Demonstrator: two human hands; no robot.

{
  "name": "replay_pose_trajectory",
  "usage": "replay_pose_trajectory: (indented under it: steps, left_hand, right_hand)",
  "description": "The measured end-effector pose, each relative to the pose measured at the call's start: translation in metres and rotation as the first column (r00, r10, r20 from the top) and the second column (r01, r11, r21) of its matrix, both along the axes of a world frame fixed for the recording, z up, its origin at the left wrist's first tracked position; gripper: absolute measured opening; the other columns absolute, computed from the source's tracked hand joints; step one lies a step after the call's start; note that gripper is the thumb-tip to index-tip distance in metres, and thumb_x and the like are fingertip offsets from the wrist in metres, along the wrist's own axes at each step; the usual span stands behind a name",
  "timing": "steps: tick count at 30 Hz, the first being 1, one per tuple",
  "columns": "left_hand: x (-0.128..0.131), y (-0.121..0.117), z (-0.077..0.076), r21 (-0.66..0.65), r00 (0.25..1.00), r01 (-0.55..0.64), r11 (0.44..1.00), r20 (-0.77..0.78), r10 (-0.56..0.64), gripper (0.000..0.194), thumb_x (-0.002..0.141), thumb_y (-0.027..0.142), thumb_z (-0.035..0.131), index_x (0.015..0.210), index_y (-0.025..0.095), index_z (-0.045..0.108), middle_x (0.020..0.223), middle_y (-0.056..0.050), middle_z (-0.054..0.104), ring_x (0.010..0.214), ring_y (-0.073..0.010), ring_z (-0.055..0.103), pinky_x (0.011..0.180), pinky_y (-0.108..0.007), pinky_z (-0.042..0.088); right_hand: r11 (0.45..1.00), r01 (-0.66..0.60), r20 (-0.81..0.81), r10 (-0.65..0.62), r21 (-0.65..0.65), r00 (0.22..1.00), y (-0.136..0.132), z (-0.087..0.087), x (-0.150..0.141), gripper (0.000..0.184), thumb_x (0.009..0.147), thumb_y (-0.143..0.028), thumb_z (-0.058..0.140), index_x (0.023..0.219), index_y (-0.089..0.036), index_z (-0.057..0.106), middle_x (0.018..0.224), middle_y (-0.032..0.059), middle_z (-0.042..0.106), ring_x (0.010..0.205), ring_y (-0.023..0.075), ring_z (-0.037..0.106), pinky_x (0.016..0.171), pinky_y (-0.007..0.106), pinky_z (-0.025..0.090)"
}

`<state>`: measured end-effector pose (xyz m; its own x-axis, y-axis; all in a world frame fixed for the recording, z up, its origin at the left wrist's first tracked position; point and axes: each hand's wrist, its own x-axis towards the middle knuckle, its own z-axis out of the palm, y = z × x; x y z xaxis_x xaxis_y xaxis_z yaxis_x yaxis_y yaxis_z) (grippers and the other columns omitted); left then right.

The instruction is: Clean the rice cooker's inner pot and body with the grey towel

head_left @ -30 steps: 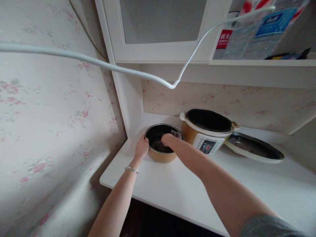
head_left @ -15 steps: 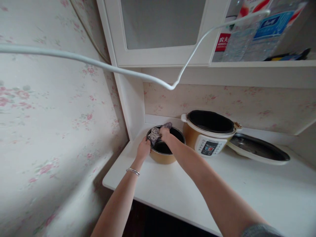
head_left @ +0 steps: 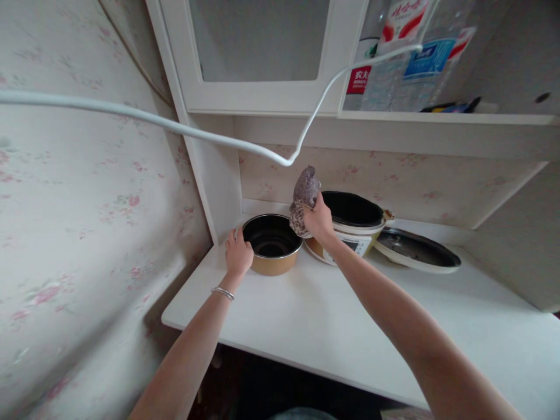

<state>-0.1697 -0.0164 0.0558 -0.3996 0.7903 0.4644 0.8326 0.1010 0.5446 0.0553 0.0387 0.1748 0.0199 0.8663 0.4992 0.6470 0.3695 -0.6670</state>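
Observation:
At the left of the white counter stands a round pot (head_left: pixel 273 265), gold outside and black inside. My left hand (head_left: pixel 238 254) grips its left rim, fingers over the edge. My right hand (head_left: pixel 320 220) is closed around a bunched cloth (head_left: pixel 305 195), grey with a leopard-like pattern, held up above the gap between the pot and the cooker. Behind my right hand sits an electric cooker (head_left: pixel 359 245), open at the top, with a black inside and a control panel partly hidden by my wrist. Its detached lid (head_left: pixel 415 251) lies upside down to its right.
The white counter (head_left: pixel 280 321) has a rounded front left corner near the flowered wall (head_left: pixel 87 233). Overhead are a cabinet door (head_left: pixel 262 96) and a shelf with plastic bottles (head_left: pixel 394 70). A white bent rod or cable (head_left: pixel 196 133) crosses the view in front.
My right hand has lifted the cloth out of the pot and moved it up and right, before the cooker. My left hand stays at the pot's left rim. The view has shifted right.

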Motion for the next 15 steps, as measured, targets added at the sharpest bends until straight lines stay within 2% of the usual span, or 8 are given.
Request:
replay_pose_trajectory:
  steps: [3, 5, 8, 10, 11, 13, 15]
  left_hand:
    - [0.008, -0.003, 0.002, 0.014, 0.997, 0.020, 1.000, -0.079, -0.019, 0.045, 0.085, 0.011, 0.040, 0.127, 0.016, 0.056, 0.142, -0.016, 0.045, 0.133, -0.0311, 0.039, 0.109, -0.048, 0.033]
    - [0.016, -0.006, 0.001, 0.024, 0.995, 0.040, 0.999, -0.088, -0.038, 0.043, 0.084, 0.008, 0.039, 0.119, 0.015, 0.062, 0.137, -0.016, 0.050, 0.130, -0.0297, 0.043, 0.110, -0.047, 0.032]
    - [0.033, -0.010, -0.001, 0.032, 0.995, 0.055, 0.998, -0.083, -0.053, 0.040, 0.084, 0.006, 0.037, 0.113, 0.014, 0.064, 0.129, -0.016, 0.056, 0.128, -0.0294, 0.046, 0.111, -0.050, 0.028]
    - [0.047, -0.013, 0.000, 0.024, 0.996, 0.048, 0.999, -0.073, -0.046, 0.038, 0.086, 0.007, 0.036, 0.111, 0.014, 0.064, 0.126, -0.016, 0.059, 0.131, -0.0309, 0.042, 0.112, -0.054, 0.023]
    - [0.054, -0.015, 0.001, 0.014, 0.997, 0.044, 0.999, -0.062, -0.043, 0.037, 0.087, 0.008, 0.036, 0.112, 0.013, 0.063, 0.125, -0.017, 0.060, 0.134, -0.0317, 0.039, 0.113, -0.056, 0.021]
    - [0.064, -0.019, 0.004, -0.019, 0.998, 0.063, 0.998, -0.027, -0.063, 0.034, 0.090, 0.011, 0.036, 0.114, 0.012, 0.060, 0.126, -0.018, 0.060, 0.137, -0.0328, 0.035, 0.112, -0.059, 0.019]
    - [0.068, -0.026, 0.009, -0.078, 0.989, 0.148, 0.986, 0.011, -0.148, 0.034, 0.091, 0.012, 0.036, 0.116, 0.012, 0.058, 0.126, -0.019, 0.060, 0.137, -0.0320, 0.036, 0.111, -0.057, 0.023]
  right_hand:
    - [0.992, 0.037, 0.167, -0.058, 0.125, 0.984, -0.026, -0.010, 0.023, 0.060, 0.085, -0.016, 0.043, 0.144, -0.021, 0.033, 0.143, 0.0102, 0.046, 0.124, 0.0307, 0.049, 0.100, 0.044, 0.043]
    - [0.993, 0.022, 0.279, -0.054, 0.118, 0.959, -0.041, -0.032, 0.030, 0.066, 0.081, -0.012, 0.043, 0.145, -0.023, 0.032, 0.151, 0.0077, 0.036, 0.127, 0.0312, 0.046, 0.100, 0.043, 0.044]
    - [0.999, -0.032, 0.385, 0.036, -0.018, 0.922, -0.054, -0.081, 0.026, 0.075, 0.077, -0.007, 0.042, 0.148, -0.025, 0.028, 0.156, 0.0028, 0.028, 0.134, 0.0291, 0.039, 0.101, 0.038, 0.045]
    - [0.986, -0.060, 0.379, 0.116, -0.158, 0.918, -0.058, -0.114, 0.014, 0.081, 0.076, -0.005, 0.040, 0.151, -0.024, 0.020, 0.157, 0.0013, 0.025, 0.136, 0.0252, 0.037, 0.102, 0.033, 0.044]
    - [0.971, -0.055, 0.358, 0.137, -0.232, 0.924, -0.059, -0.128, 0.007, 0.081, 0.077, -0.007, 0.039, 0.153, -0.021, 0.014, 0.156, 0.0036, 0.026, 0.136, 0.0238, 0.037, 0.103, 0.031, 0.043]
    - [0.942, -0.017, 0.309, 0.127, -0.336, 0.943, -0.060, -0.148, -0.007, 0.078, 0.083, -0.012, 0.035, 0.153, -0.012, 0.003, 0.154, 0.0099, 0.030, 0.137, 0.0231, 0.038, 0.103, 0.029, 0.042]
    - [0.928, 0.013, 0.310, 0.112, -0.374, 0.944, -0.060, -0.159, -0.016, 0.074, 0.087, -0.016, 0.029, 0.152, -0.009, -0.005, 0.152, 0.0134, 0.032, 0.137, 0.0240, 0.037, 0.105, 0.030, 0.040]
